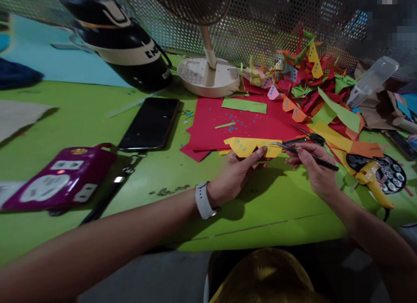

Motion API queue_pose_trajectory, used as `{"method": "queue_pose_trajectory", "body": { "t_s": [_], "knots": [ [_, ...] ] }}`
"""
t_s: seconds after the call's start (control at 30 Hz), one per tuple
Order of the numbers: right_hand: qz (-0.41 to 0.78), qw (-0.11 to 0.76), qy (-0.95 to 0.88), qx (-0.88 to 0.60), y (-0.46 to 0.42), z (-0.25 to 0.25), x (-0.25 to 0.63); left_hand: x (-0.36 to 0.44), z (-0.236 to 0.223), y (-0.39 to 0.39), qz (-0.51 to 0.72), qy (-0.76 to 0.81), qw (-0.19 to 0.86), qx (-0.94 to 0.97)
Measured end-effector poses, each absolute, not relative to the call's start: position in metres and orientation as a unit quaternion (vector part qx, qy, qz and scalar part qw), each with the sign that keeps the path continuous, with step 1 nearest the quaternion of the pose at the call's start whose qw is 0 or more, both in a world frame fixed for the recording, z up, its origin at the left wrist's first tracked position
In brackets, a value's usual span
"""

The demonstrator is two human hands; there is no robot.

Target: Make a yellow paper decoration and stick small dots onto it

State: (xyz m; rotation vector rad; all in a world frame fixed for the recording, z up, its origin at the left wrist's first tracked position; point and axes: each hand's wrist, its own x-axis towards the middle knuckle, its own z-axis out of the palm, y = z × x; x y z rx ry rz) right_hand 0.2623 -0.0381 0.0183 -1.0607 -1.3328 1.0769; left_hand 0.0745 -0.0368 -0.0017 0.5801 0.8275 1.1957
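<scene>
Between its thumb and fingers, my left hand point(234, 174) pinches a cut strip of yellow paper point(243, 147) with a row of small dots on it. My right hand point(314, 166) is closed on dark-handled tweezers point(325, 164). Their pale tip reaches the yellow paper near my left thumb; whether a dot sits in the tip is too small to tell. Under and behind the hands lies a red paper sheet point(208, 131) scattered with tiny blue bits. Scissors point(314, 138) with black handles rest just beyond my right hand.
A paper-scrap heap point(312, 85) lies at the back right beside a clear plastic container point(374, 79). A yellow glue gun point(374, 181) is at the right. A fan base point(208, 79), black bottle point(130, 51), phone point(150, 122) and purple power strip point(61, 177) stand leftward.
</scene>
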Motion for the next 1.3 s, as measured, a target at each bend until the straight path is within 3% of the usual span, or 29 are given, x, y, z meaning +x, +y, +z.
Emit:
{"method": "queue_pose_trajectory", "body": {
  "t_s": [0.67, 1.07, 1.3],
  "knots": [
    [0.451, 0.525, -0.563, -0.452, -0.041, 0.019, 0.261, 0.075, -0.002, -0.037, 0.538, 0.369, 0.715, 0.252],
    [0.562, 0.533, -0.468, -0.426, -0.039, 0.017, 0.259, 0.075, -0.004, -0.037, 0.535, 0.366, 0.706, 0.284],
    [0.647, 0.461, -0.483, -0.368, -0.045, 0.029, 0.262, 0.075, -0.005, -0.036, 0.527, 0.371, 0.704, 0.297]
  ]
}}
